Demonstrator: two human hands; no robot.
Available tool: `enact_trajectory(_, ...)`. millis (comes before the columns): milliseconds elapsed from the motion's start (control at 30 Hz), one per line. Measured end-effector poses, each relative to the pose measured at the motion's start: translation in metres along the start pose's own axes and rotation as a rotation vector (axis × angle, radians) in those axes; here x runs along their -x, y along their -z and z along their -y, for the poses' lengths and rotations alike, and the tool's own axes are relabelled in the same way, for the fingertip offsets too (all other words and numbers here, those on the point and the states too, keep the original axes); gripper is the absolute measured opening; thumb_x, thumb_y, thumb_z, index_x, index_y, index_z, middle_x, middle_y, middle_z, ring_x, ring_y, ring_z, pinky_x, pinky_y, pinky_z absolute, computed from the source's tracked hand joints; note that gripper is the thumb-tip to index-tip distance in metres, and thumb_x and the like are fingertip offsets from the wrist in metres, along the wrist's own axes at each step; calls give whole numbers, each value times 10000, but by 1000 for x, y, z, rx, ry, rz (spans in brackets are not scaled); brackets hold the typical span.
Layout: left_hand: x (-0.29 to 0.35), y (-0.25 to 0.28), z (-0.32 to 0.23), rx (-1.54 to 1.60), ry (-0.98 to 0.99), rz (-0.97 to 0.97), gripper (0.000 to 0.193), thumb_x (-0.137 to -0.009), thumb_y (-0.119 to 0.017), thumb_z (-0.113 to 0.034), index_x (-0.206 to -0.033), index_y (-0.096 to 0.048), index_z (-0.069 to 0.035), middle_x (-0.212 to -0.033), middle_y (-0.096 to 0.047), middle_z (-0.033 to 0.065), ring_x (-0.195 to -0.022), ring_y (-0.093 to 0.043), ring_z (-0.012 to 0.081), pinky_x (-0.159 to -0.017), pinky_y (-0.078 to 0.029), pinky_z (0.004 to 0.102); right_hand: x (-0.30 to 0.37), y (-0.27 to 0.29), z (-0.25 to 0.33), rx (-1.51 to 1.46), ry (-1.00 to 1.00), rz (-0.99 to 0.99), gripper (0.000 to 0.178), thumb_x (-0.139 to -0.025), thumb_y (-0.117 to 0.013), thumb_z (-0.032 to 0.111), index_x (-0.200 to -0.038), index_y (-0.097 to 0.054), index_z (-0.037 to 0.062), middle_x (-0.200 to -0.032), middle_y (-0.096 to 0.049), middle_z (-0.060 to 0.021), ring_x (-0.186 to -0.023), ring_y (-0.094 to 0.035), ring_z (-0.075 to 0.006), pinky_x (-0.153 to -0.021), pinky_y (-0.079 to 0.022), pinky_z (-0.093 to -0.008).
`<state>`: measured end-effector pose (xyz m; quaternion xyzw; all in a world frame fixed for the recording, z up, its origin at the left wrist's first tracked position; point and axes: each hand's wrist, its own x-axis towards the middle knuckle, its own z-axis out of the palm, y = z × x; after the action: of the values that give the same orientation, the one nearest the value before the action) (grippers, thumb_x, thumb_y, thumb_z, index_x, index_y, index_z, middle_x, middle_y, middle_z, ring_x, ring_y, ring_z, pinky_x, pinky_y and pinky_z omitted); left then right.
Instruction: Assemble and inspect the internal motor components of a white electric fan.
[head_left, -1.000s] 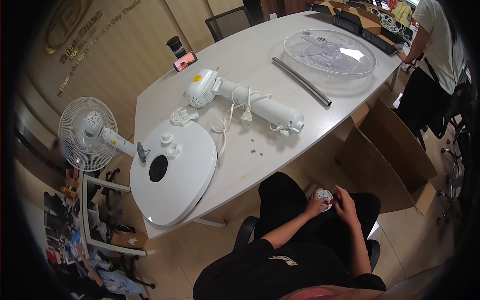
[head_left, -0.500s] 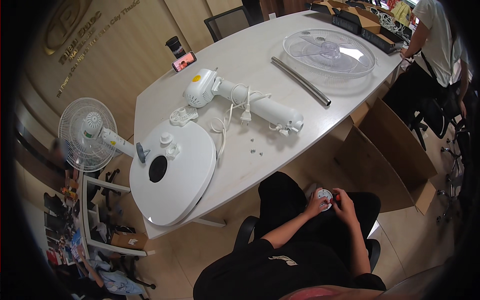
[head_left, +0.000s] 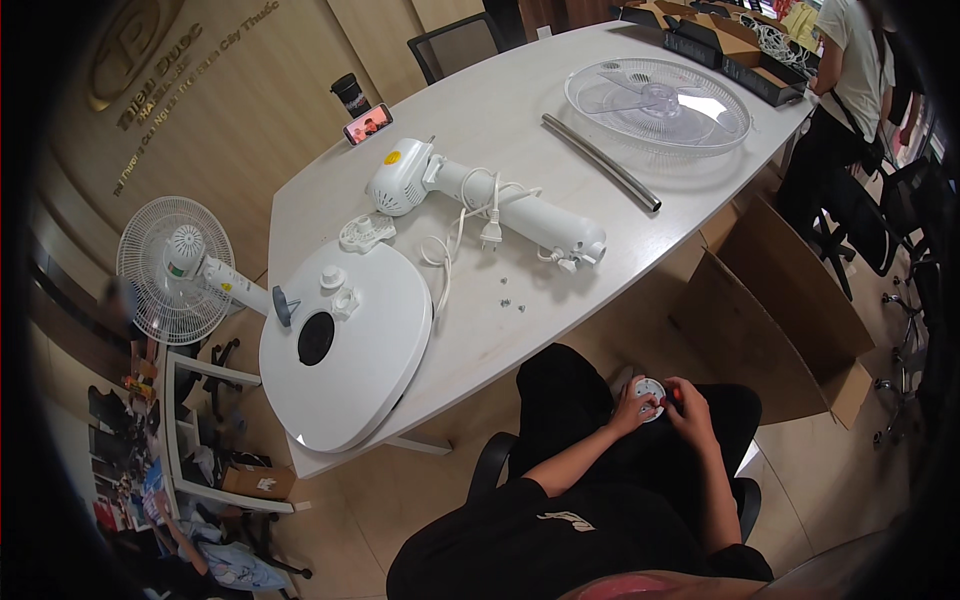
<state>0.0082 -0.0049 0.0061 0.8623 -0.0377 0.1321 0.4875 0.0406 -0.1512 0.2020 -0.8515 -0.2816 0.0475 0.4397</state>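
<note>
Person in white shirt (head_left: 852, 75) shifted leftward; phone screen (head_left: 368, 125) picture changed.

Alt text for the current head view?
Left hand holds a small round white part and right hand a partly hidden red object, over the seated person's lap. On the white table lie a round base, a fan's motor head and column, a metal tube, and clear fan blades.

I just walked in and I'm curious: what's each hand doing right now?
Left hand: closed, holding a round white part.
Right hand: closed on a red-handled tool, its tip unclear.
</note>
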Motion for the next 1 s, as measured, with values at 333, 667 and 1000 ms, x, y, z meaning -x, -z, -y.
enact_trajectory(333, 1, 0, 0, -12, 28, 27, 253, -750, -827, -184, -957, -684, -159, -1452, -377, 185, -1342, -384, 434, -1109, -339, 507, -5, -2, 4, 259, 47, -69, 439, -824, -731, 69, -1230, -563, 79, -1158, -642, -141, -1029, -650, -338, -838, -527, -398)
enact_trajectory(667, 2, 1, 1, -49, 24, 43, 252, -771, -818, -225, -975, -689, -153, -1464, -380, 187, -1341, -388, 436, -1106, -337, 512, -2, -9, -3, 302, -128, 35, 461, -825, -723, 42, -1250, -549, 79, -1200, -625, -146, -1024, -646, -338, -856, -524, -401)
enact_trajectory(1000, 2, 1, 1, 0, 30, 38, 275, -762, -828, -231, -985, -692, -144, -1464, -378, 194, -1352, -376, 433, -1118, -328, 519, 0, -7, -1, -40, 47, 25, 362, -817, -723, 26, -1146, -572, 48, -1180, -590, -161, -1011, -637, -338, -847, -522, -396)
